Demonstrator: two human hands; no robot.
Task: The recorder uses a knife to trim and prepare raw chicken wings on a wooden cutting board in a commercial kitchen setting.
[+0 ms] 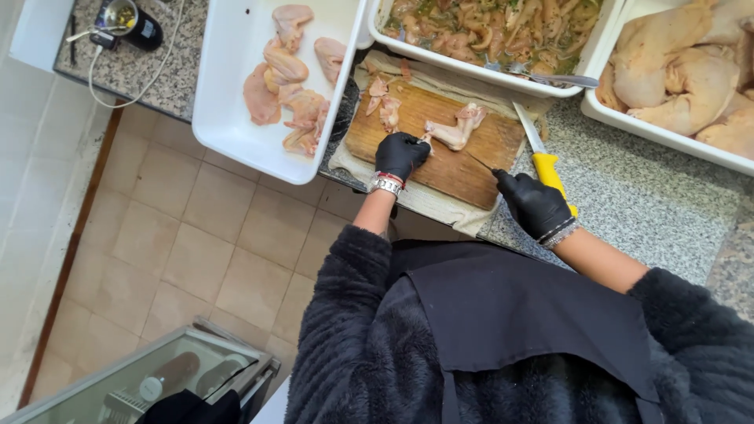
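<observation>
Both hands gloved in black, forearms bare below dark fleecy sleeves. Left hand [400, 154] extended forward, fingers curled downward, banded at the wrist. Right hand [533, 204] closed in a fist-like grip, wrist angled outward, bracelet at the wrist.

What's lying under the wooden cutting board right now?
A beige cloth lies under the brown wooden cutting board, its edges showing along the near side and left end. It rests on the speckled granite counter. The cloth's middle is covered by the board.
</observation>
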